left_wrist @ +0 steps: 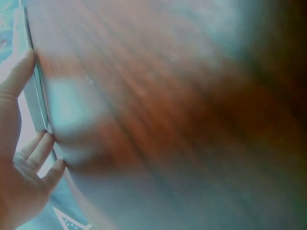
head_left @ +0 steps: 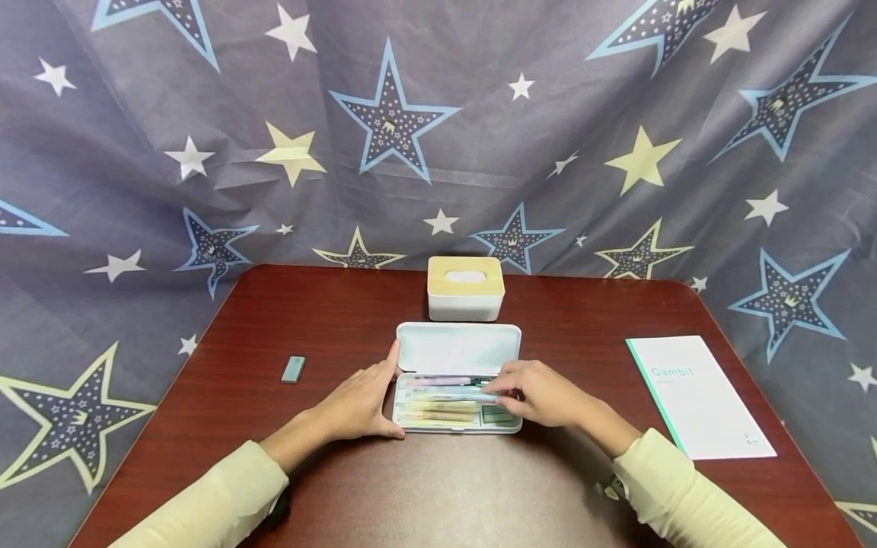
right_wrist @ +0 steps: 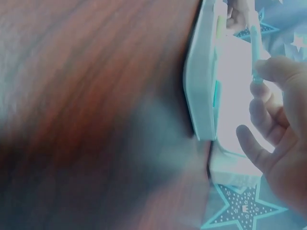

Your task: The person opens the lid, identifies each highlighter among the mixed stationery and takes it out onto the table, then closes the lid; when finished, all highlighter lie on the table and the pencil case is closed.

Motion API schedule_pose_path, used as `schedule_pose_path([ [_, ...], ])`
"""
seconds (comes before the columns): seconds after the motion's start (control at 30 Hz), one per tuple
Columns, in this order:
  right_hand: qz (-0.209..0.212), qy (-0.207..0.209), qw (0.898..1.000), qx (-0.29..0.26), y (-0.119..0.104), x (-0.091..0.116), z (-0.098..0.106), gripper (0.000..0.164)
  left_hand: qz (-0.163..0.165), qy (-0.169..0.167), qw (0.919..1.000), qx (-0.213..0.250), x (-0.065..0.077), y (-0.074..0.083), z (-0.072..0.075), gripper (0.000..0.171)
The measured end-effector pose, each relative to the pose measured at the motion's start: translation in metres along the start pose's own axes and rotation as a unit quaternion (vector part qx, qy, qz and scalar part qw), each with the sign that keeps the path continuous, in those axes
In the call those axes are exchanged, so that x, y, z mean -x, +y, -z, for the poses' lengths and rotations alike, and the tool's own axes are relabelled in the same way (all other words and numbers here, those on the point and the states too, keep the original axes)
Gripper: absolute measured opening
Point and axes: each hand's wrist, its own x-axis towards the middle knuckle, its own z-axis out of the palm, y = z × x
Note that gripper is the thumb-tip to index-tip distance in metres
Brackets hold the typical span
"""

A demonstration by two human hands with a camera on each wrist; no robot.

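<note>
Your pencil case (head_left: 455,431) sits on the worktop (head_left: 425,487) with its lid (head_left: 459,348) raised and several pens (head_left: 441,416) lying inside, so the opening is done and the pen handling looks midway; the light-blue pen (right_wrist: 255,45) is not yet released, and the lid stands unclosed. Your right grip (head_left: 541,392) reaches in over the case's right end, thumb and finger clamped on that pen, little finger apart. Your left grip (head_left: 359,399) is spread, bracing the left end, thumb at the near corner, fingers towards the hinge.
</note>
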Motion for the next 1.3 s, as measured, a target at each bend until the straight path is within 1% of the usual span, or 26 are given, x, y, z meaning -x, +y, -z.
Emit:
schedule_pose_path([
  [0.13, -0.004, -0.004, 1.0, 0.0, 0.005, 0.003, 0.007, 0.024, 0.002, -0.003, 1.0, 0.0, 0.0, 0.0, 0.0, 0.149],
  [0.33, -0.035, -0.014, 0.999, 0.008, 0.01, 0.01, 0.017, 0.025, -0.002, -0.008, 0.9999, -0.008, -0.001, 0.002, 0.0, 0.146],
  [0.43, -0.048, -0.006, 0.999, 0.003, 0.012, 0.014, 0.02, 0.026, -0.006, -0.007, 0.9998, -0.015, -0.001, 0.002, 0.0, 0.144],
  [0.57, -0.054, 0.002, 0.999, -0.009, 0.016, 0.02, 0.021, 0.027, -0.005, -0.015, 0.9997, -0.018, 0.0, 0.002, -0.002, 0.141],
  [0.77, -0.053, 0.011, 0.998, -0.021, 0.025, 0.032, 0.024, 0.027, -0.006, -0.018, 0.9997, -0.016, 0.001, 0.001, -0.004, 0.139],
  [0.97, -0.053, 0.027, 0.998, -0.003, 0.032, 0.042, 0.03, 0.028, -0.009, -0.013, 0.9997, -0.019, 0.0, 0.0, -0.004, 0.139],
  [1.17, -0.082, 0.036, 0.996, 0.008, 0.041, 0.057, 0.037, 0.03, -0.012, -0.004, 0.9996, -0.025, 0.0, 0.0, -0.003, 0.14],
  [1.3, -0.092, 0.049, 0.994, 0.03, 0.049, 0.067, 0.041, 0.03, -0.011, -0.004, 0.9996, -0.027, 0.001, 0.0, -0.001, 0.14],
])
